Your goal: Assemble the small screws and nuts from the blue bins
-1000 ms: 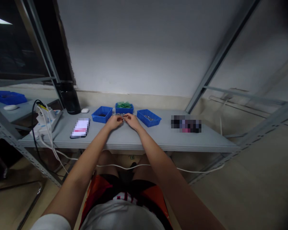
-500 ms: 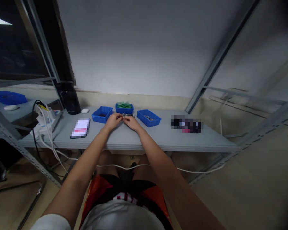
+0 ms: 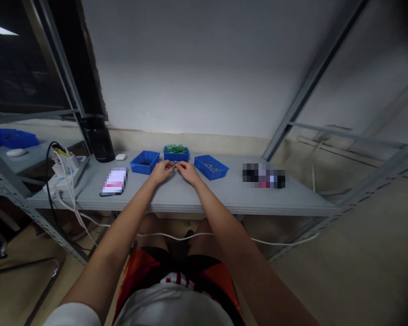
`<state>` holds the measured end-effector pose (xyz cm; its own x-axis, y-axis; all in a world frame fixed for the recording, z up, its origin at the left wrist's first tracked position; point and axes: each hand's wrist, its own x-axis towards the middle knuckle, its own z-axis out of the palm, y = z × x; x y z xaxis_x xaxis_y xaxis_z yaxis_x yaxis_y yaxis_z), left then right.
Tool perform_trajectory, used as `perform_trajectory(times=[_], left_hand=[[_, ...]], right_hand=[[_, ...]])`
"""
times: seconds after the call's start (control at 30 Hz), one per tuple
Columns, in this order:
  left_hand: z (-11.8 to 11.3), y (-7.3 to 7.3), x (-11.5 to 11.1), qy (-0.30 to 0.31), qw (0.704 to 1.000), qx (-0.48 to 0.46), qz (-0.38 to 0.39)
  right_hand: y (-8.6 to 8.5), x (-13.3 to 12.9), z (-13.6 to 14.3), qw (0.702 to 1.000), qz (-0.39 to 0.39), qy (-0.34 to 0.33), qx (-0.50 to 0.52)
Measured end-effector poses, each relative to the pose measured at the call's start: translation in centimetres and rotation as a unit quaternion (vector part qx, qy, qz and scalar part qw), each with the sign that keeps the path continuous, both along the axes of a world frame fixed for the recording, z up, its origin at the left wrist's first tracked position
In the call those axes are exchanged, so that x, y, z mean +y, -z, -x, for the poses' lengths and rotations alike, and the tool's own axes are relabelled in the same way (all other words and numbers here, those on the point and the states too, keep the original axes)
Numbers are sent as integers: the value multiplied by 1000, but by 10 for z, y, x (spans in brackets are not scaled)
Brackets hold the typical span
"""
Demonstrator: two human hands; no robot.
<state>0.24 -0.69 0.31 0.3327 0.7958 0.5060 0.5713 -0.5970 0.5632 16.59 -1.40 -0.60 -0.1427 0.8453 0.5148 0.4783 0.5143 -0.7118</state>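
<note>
My left hand (image 3: 162, 172) and my right hand (image 3: 187, 172) meet over the middle of the grey shelf table (image 3: 177, 194), fingertips pinched close together. Something small between them is too tiny to make out. Small metallic pieces (image 3: 174, 162) show just beyond the fingertips. Behind the hands is a blue bin (image 3: 176, 156) heaped with green pieces (image 3: 175, 148). A blue bin (image 3: 144, 163) with dark small parts stands beside my left hand. On the right, near my right hand, another blue bin (image 3: 211, 167) contains shiny small metal parts.
A phone (image 3: 114, 182), a white earbud case (image 3: 121, 157) and a black container (image 3: 99, 140) are on the left. A power strip (image 3: 66, 174) with cables sits at the left edge. A blurred dark item (image 3: 264, 176) lies on the right. Metal posts flank the table.
My right hand has lifted slightly and its fingers have shifted at the meeting point. My left hand stays nearly in place. The bins have not moved.
</note>
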Motion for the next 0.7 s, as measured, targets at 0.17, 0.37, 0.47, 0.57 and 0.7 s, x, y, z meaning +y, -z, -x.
perform_trajectory(times=[0.17,0.37,0.47,0.57,0.7], left_hand=[[1,3,4,24,1000,11,-2],[1,5,8,13,1000,19,-15],[1,6,8,11,1000,24,-16],[1,5,7,7,1000,22,-19],[0,3,6,4,1000,20,-16]], right_hand=[[0,-1,0,1000,-5,-28,-5],[4,5,-1,998,19,-52,-5],[5,8,-1,998,32,-62,9],[5,9,-1,996,45,-73,29],[3,8,-2,995,63,-69,42]])
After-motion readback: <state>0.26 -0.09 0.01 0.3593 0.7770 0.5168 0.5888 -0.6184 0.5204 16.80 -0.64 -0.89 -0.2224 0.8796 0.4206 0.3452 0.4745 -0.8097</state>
